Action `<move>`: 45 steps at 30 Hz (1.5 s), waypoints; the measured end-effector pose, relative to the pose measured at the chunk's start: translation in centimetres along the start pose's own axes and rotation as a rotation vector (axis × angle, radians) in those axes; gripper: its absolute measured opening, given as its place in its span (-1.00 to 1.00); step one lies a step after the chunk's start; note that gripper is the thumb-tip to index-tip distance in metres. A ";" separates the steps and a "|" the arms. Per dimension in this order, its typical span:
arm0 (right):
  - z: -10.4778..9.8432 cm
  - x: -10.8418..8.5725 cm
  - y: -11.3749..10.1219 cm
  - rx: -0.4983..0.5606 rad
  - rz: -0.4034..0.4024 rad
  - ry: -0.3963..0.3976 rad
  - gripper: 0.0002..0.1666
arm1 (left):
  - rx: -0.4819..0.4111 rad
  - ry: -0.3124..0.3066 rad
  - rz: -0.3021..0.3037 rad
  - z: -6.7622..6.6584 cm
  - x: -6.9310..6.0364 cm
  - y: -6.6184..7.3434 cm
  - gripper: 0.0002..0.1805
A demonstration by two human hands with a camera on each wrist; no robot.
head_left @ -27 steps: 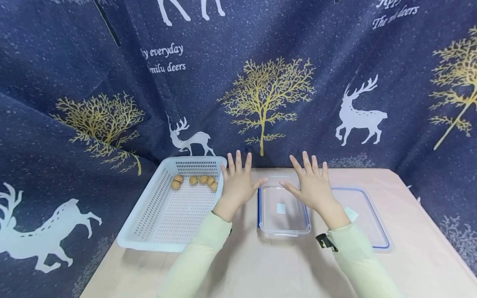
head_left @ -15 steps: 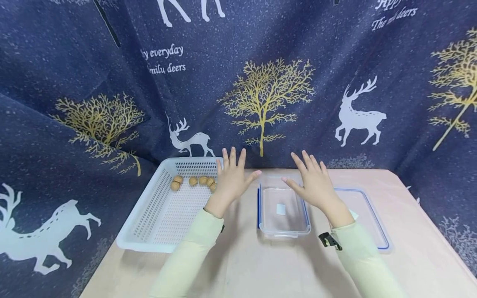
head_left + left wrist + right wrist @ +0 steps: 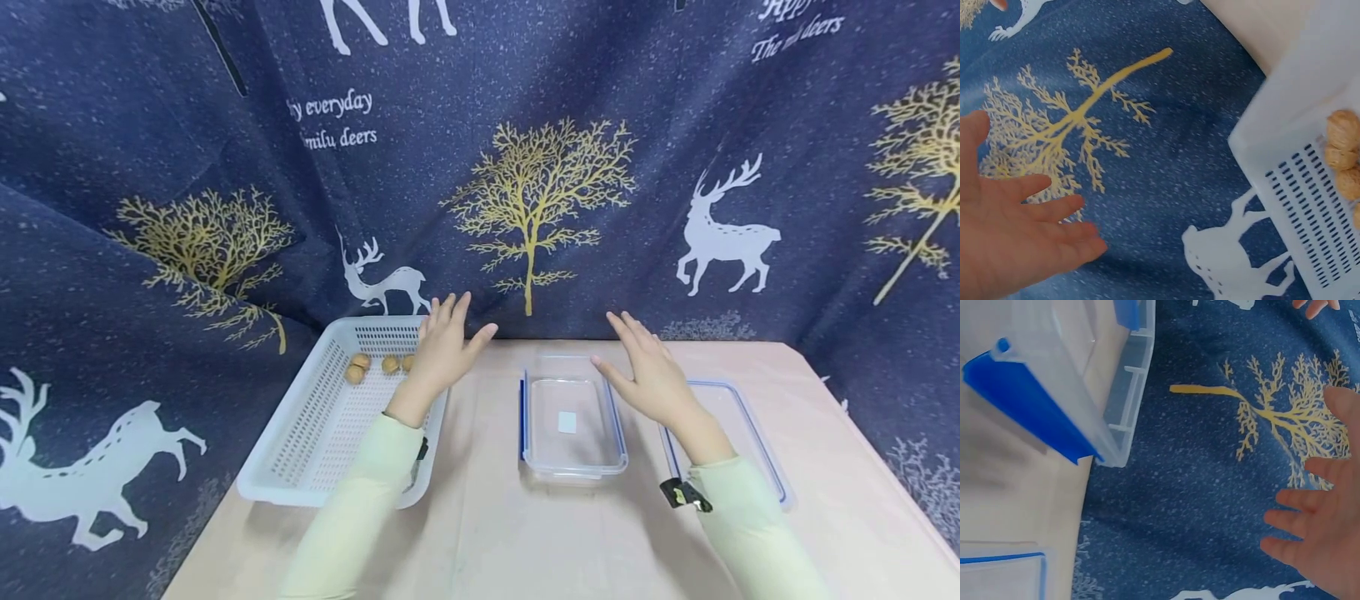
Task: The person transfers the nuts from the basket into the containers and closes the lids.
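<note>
My left hand (image 3: 441,354) hovers over the right side of a pale plastic basket (image 3: 262,467), fingers extended and holding nothing. Several walnuts (image 3: 356,374) lie at the basket's far end; the hand hides some of them in the head view, while the left wrist view shows a cluster of walnuts (image 3: 1342,139). Above the right edge of a clear food container (image 3: 576,468) is my right hand (image 3: 651,379), empty, its fingers straight and thumb apart. Blue clips line the container's sides, and a small pale square shows at its bottom.
Right of the container, a clear lid with a blue seal (image 3: 767,454) lies flat on the table (image 3: 495,533), partly under my right forearm. A dark blue cloth (image 3: 420,192) printed with deer and trees hangs behind the table's far edge.
Both hands have moved apart: the left has shifted left over the basket, the right a little to the right. Each has turned somewhat onto its side. The basket, container and lid stay put.
</note>
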State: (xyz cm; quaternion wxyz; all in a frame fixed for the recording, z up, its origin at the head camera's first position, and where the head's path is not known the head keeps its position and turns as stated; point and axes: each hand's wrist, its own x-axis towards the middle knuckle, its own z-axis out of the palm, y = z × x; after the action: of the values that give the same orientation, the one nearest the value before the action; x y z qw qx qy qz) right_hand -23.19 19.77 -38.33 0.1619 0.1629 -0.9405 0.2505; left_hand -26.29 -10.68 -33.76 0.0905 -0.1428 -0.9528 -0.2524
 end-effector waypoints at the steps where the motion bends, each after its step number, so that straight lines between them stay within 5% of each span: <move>1: 0.0 -0.1 0.1 0.017 0.007 -0.001 -0.13 | -0.022 0.000 -0.004 -0.1 0.0 -0.2 -0.16; 7: -0.2 -1.1 1.1 0.119 0.048 0.000 -0.16 | -0.118 0.005 -0.021 -0.8 -0.1 -1.7 -0.18; 17: 0.8 -3.3 3.4 0.274 0.114 0.027 -0.22 | -0.283 0.104 -0.082 -1.4 0.6 -5.2 -0.27; 38: 4.4 -5.2 4.0 0.516 0.265 0.002 -0.23 | -0.688 0.464 -0.318 -1.4 2.0 -12.0 -0.49; 45: 5.5 -5.6 3.4 0.581 0.329 0.016 -0.27 | -0.772 0.517 -0.384 -0.7 2.1 -14.6 -0.52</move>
State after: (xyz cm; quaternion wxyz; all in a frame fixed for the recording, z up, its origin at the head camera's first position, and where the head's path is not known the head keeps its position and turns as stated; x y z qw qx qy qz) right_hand -20.68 20.96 -46.41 0.0737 0.0464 -0.8422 0.5322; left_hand -32.82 -22.72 -39.34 0.2160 0.0795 -0.7453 -0.6258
